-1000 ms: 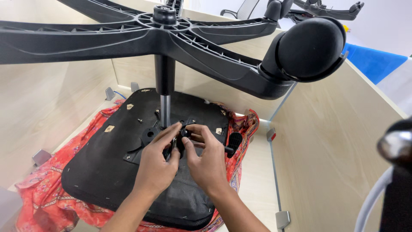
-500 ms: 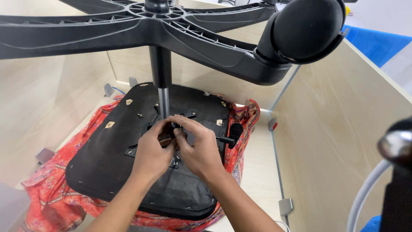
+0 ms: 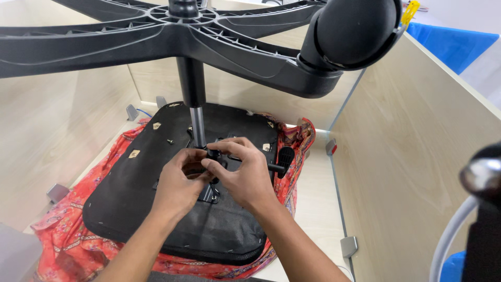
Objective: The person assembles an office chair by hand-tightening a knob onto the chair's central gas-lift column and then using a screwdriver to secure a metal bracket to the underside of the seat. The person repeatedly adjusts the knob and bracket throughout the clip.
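Note:
An office chair lies upside down. Its black seat underside rests on a red patterned cloth. The metal gas column rises from the seat's middle to the black star base overhead, with a black caster wheel at one arm's end. My left hand and my right hand meet over the mechanism plate at the column's foot, fingertips pinching a small black knob. A black lever handle sticks out to the right of my right hand.
Light wooden partition walls enclose the desk surface on three sides, with metal brackets at their feet. A blue panel shows beyond the right wall. A chrome and black object sits at the right edge.
My view has shifted down and closer, so the star base sits higher in frame. Both hands stay at the mechanism, fingers now drawn tighter around the small knob.

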